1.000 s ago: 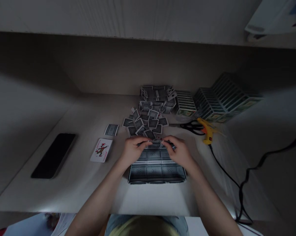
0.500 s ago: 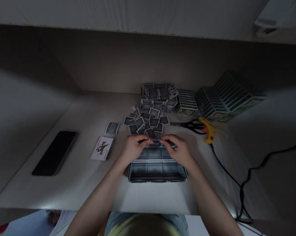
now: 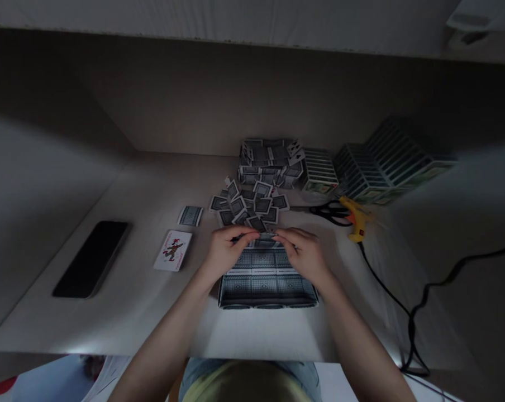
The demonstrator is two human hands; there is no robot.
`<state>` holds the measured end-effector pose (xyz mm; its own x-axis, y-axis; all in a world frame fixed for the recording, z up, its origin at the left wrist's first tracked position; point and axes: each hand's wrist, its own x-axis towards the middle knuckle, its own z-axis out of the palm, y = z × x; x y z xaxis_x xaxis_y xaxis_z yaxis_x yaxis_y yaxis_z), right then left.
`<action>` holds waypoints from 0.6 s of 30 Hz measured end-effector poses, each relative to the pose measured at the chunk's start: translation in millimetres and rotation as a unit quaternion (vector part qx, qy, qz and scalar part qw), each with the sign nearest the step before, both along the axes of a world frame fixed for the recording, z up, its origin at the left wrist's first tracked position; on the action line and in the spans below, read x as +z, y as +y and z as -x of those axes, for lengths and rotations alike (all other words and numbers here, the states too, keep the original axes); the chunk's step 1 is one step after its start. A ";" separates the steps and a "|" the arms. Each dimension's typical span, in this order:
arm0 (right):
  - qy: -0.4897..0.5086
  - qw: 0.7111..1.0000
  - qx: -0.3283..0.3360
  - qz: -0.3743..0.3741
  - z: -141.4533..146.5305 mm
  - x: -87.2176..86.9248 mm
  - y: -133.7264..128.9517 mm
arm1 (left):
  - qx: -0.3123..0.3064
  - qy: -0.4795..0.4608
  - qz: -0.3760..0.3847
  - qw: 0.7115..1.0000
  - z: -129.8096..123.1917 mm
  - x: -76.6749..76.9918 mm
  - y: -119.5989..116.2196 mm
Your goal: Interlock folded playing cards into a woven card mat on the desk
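A box-like piece made of playing cards (image 3: 264, 285) lies on the desk in front of me, card backs showing. Above its far edge, my left hand (image 3: 231, 244) and my right hand (image 3: 299, 248) pinch the two ends of a playing card (image 3: 266, 237) between thumbs and fingers. Just beyond my fingertips lies a loose heap of small folded cards (image 3: 252, 204). Whether the held card touches the piece below cannot be made out.
A phone (image 3: 91, 259), a joker-topped deck (image 3: 173, 250) and a bent card (image 3: 190, 215) lie left. Behind the heap stands a card structure (image 3: 271, 162). Right are card stacks (image 3: 357, 173), black-handled scissors (image 3: 331, 213), a yellow glue gun (image 3: 357, 219) and its cable (image 3: 386, 288).
The held card is tilted differently and now shows more of its face towards me. Both hands stay pinched on it, and the whole view has shifted slightly.
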<state>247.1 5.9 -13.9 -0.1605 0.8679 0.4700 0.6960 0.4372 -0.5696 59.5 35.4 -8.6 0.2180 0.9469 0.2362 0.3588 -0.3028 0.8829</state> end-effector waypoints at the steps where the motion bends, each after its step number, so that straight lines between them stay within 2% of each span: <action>1: 0.000 1.000 0.002 0.003 -0.2 0.0 0.1 | -0.001 0.002 0.002 1.000 0.1 -0.3 -0.1; 18: -0.004 1.000 -0.009 0.007 0.1 -3.4 0.7 | 0.011 0.025 -0.023 0.999 -1.8 0.8 -0.2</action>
